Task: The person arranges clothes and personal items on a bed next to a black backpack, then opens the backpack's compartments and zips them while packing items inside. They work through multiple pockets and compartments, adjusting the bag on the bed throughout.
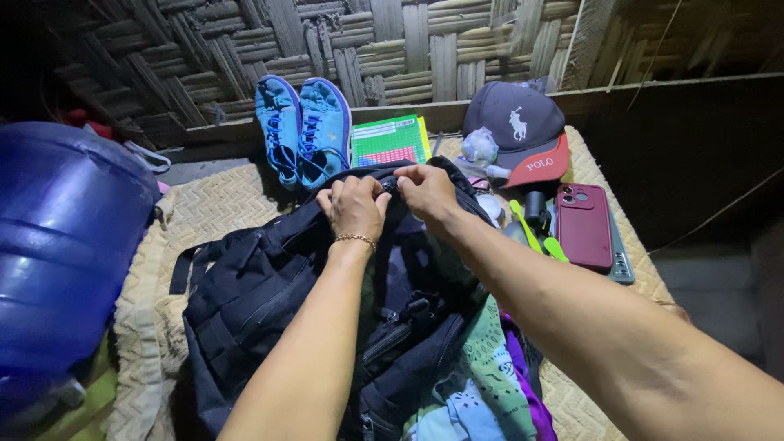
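Note:
A dark blue backpack [261, 302] lies on a woven mat [204, 204]. Both my hands meet at its top edge. My left hand [354, 208], with a thin gold bracelet on the wrist, pinches the fabric by the zipper. My right hand [426, 192] grips the zipper area right beside it, fingertips touching the left hand's. Patterned green and purple cloth [482, 376] spills from the bag near my right forearm.
A pair of blue shoes [302, 126] leans on the woven wall behind the bag, next to a green booklet [389, 140]. A dark cap with a red brim [523, 131], a maroon phone [584, 224] and small items lie at right. A big blue barrel [61, 245] stands left.

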{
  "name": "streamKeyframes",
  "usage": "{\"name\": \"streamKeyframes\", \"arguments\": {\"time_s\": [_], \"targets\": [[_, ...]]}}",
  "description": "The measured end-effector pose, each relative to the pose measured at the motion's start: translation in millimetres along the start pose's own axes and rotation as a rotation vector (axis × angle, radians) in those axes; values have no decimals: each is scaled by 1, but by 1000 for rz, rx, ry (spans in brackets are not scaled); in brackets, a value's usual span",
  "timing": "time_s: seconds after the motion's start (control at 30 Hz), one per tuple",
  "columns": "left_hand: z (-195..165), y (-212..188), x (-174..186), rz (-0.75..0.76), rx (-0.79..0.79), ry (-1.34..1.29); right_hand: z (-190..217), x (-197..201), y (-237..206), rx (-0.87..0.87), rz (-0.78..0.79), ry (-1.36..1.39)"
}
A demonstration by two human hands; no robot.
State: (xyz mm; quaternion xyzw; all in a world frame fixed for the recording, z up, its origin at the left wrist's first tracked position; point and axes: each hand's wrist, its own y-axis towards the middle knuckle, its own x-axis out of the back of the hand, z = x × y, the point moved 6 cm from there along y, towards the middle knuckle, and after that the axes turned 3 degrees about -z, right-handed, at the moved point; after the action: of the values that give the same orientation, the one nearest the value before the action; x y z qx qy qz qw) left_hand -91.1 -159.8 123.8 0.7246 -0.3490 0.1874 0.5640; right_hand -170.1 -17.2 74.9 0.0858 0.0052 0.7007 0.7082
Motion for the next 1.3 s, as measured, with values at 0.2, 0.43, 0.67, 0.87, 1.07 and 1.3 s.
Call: {"name": "streamKeyframes", "arguments": {"time_s": [0.2, 0.43, 0.67, 0.87, 1.07, 1.3], "targets": [[-6, -11, 1, -76, 15, -58, -1, 7, -2, -49, -51, -23], [1, -6, 14, -113, 32, -109, 4, 18, 10, -19, -25, 97], [9, -2, 13, -132, 151, -116, -3, 27, 18, -57, 4, 243], [17, -1, 10, -113, 253, -146, -11, 48, 12, -124, -37, 266], [-4, -1, 9, -156, 117, 16, -15, 49, 7, -125, -32, 279], [-31, 9, -9, 26, -161, -78, -15, 45, 7, -117, -23, 238]]}}
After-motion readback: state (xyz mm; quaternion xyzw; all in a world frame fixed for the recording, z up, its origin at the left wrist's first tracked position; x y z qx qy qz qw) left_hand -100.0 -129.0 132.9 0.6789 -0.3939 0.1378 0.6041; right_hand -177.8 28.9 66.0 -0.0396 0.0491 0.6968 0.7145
